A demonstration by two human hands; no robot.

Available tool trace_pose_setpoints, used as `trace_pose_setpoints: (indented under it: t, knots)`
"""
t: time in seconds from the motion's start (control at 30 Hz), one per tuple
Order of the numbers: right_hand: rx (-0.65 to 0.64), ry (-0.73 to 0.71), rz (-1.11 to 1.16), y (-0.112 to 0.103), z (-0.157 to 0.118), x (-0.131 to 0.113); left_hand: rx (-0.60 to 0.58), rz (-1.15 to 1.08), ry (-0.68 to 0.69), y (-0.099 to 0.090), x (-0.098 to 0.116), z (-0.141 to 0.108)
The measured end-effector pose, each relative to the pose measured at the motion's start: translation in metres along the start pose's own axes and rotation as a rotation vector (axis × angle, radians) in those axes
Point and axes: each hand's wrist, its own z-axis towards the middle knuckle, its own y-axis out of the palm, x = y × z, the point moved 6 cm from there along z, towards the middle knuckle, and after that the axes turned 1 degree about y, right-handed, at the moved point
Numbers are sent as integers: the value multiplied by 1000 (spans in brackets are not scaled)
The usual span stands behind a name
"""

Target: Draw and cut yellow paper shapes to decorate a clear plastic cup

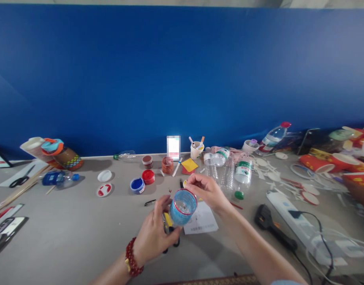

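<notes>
My left hand (156, 231) is wrapped round a blue-painted clear plastic cup (182, 215) with a red rim, tilted so that its inside faces me. My right hand (207, 192) is closed in a pinch at the cup's far rim; what its fingertips hold, if anything, I cannot make out. Under the cup lie a sheet of white paper (204, 221) with print and red marks, and scissors (176, 240) partly hidden by my left hand. Beyond stand open jars of blue paint (137, 185) and red paint (148, 176), with a smeared orange-red jar (167, 166).
Plastic bottles (243, 174) and a pen cup (197, 150) stand behind my right hand. To the right are a barcode scanner (271, 223), a power strip (297, 225) with cables and white scraps. Jar lids (105, 190) and a water bottle (59, 179) lie left. A blue partition (170, 79) rises behind.
</notes>
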Motion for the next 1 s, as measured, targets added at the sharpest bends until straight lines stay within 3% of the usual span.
trace_pose_setpoints:
  t: [1.0]
  knots:
    - [2,31,-121,-2,-4,-15,29,39,20,-2,0,0]
